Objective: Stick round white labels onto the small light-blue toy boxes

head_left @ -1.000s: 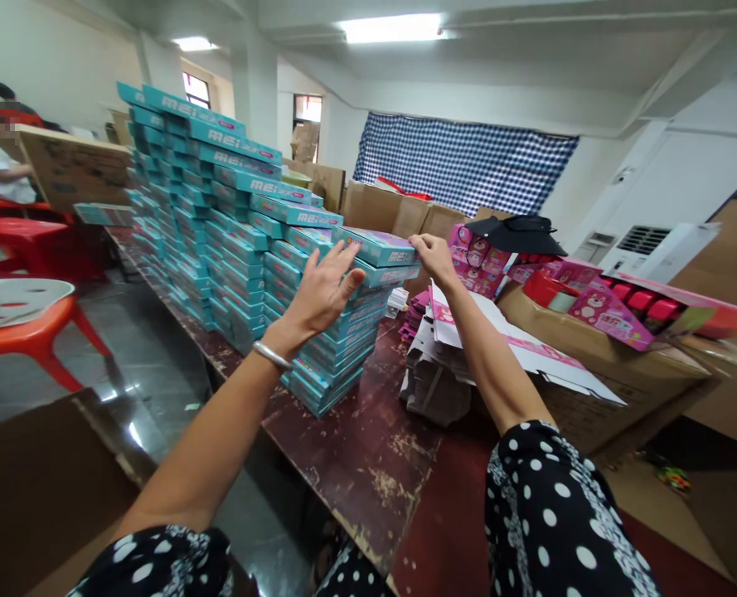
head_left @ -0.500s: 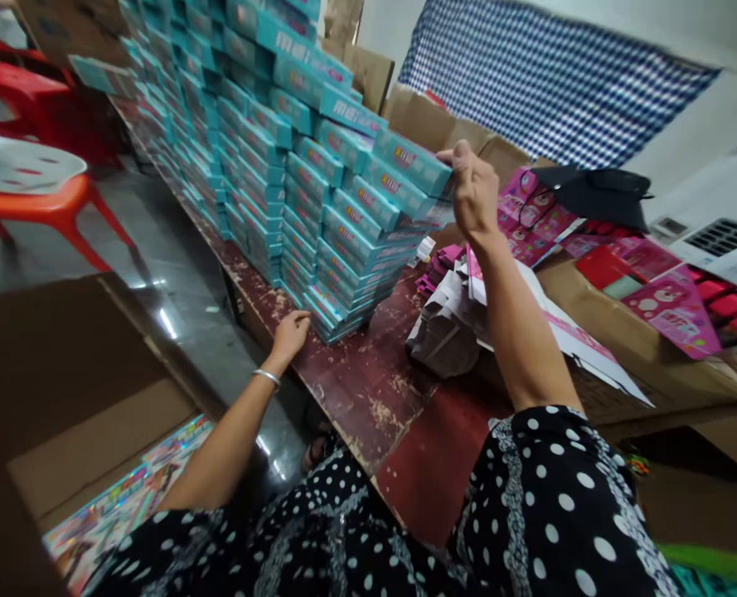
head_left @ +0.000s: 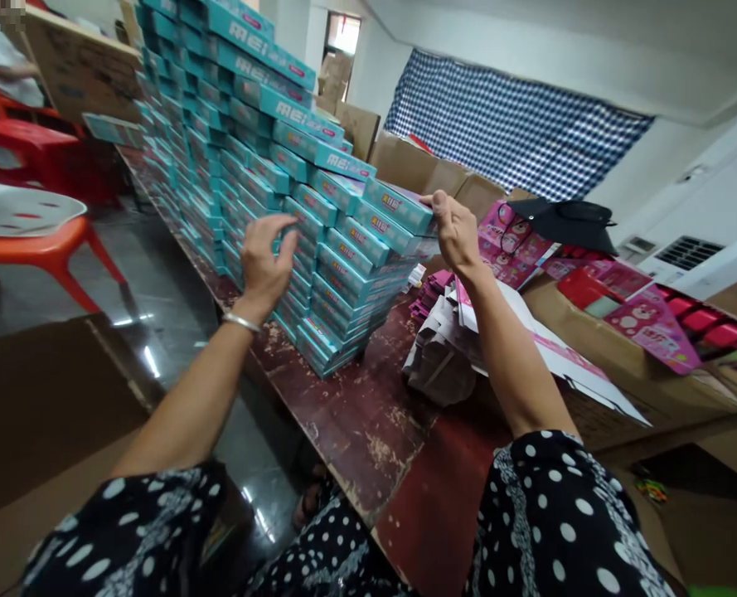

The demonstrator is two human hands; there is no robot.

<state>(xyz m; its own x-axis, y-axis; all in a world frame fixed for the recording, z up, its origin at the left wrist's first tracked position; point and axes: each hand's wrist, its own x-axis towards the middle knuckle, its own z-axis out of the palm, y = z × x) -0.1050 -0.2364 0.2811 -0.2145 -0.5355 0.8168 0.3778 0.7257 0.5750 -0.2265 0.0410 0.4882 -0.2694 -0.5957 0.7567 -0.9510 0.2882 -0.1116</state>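
Teal flat boxes [head_left: 343,250] stand in tall, uneven stacks on a worn dark red table. My right hand [head_left: 456,232] is closed at the right end of the top teal box [head_left: 399,206] of the nearest stack, thumb uppermost and fingertips on its corner. Part of that grip is hidden behind the fingers. My left hand [head_left: 267,261], with a silver bangle at the wrist, is raised in front of the stacks. Its fingers are curved and parted from the thumb, and nothing is between them.
Bare red table top [head_left: 368,431] shows in front of the stacks. Folded white and pink card [head_left: 443,356] lies to the right, beside cartons with pink printed bags [head_left: 654,323] and a black cap [head_left: 567,222]. An orange chair [head_left: 50,240] and an open carton [head_left: 50,414] are on the left.
My left hand has risen from the foot of the nearest stack to about its mid-height, its fingers opening. My right hand stays at the top box. The camera view has tilted upward.
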